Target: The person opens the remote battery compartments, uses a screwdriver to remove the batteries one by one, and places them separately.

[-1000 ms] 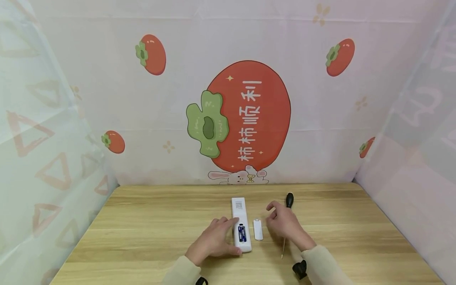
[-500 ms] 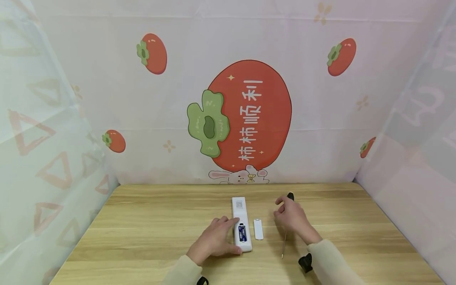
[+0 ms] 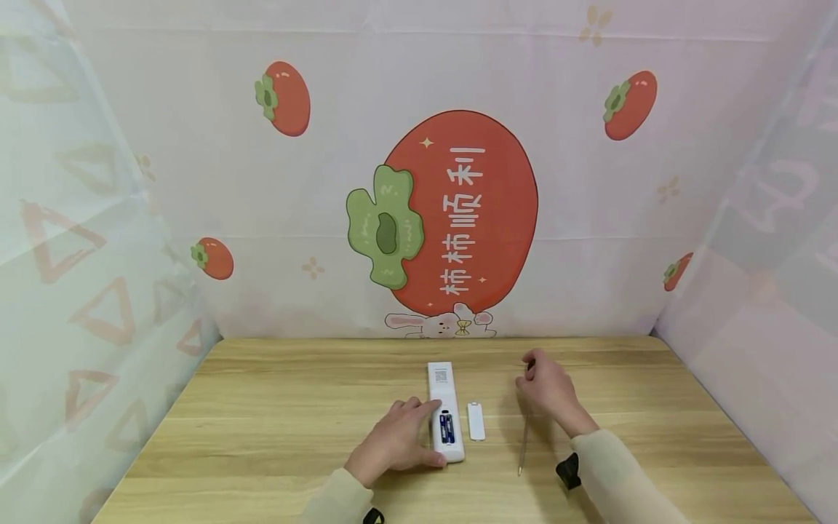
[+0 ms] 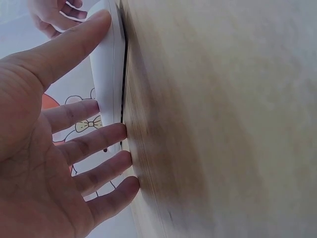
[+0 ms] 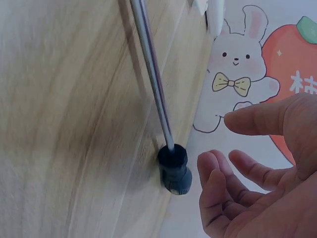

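A white remote control lies back side up on the wooden table, its battery bay exposed with blue batteries inside. My left hand rests against its left side, thumb at the near end and index finger on the back. The left wrist view shows those fingers nearly straight. Right of the remote lies its white battery cover. Further right is a screwdriver with a black handle and metal shaft. Over that handle hovers my right hand, fingers loosely bent and apart from it in the right wrist view.
Wood-grain table extends to both sides of the hands. A white printed backdrop with red persimmons rises at the far edge, and pale side sheets flank the table.
My right hand has moved right and away from me, from beside the battery cover to over the screwdriver's handle. The left hand stays on the remote control.
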The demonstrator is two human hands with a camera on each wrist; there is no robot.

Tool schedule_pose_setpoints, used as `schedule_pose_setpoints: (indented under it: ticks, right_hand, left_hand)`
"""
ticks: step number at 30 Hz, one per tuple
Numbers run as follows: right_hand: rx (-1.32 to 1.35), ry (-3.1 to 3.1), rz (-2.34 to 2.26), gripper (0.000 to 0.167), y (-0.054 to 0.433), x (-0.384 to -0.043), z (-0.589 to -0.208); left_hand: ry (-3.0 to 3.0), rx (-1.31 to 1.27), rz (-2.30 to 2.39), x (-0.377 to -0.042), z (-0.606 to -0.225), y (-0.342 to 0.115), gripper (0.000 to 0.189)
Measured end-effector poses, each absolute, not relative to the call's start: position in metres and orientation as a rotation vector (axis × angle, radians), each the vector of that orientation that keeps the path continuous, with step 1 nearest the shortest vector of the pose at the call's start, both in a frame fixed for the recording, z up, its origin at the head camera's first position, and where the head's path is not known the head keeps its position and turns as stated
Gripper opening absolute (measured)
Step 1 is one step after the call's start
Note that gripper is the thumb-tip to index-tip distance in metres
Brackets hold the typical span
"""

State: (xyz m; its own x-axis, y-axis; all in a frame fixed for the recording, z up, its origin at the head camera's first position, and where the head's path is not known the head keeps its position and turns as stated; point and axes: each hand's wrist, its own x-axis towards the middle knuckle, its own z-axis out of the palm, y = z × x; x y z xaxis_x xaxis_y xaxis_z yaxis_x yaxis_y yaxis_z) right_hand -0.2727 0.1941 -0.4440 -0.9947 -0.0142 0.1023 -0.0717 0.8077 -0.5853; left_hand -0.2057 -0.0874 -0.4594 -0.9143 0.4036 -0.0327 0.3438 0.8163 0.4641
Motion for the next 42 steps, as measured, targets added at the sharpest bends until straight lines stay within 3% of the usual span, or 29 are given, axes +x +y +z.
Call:
schedule_pose_setpoints:
  ticks: [18, 42]
  right_hand:
    - [-0.102, -3.074, 0.896, 0.079, 0.21, -0.292, -0.455]
    - [-0.145, -3.075, 0.845, 0.072, 0.208, -0.3, -0.462]
  left_hand:
    - [2.871, 0.59, 0.678, -0.206, -0.459, -0.084, 0.09]
    - [2.87, 0.569, 0.68, -0.206, -0.458, -0.085, 0.091]
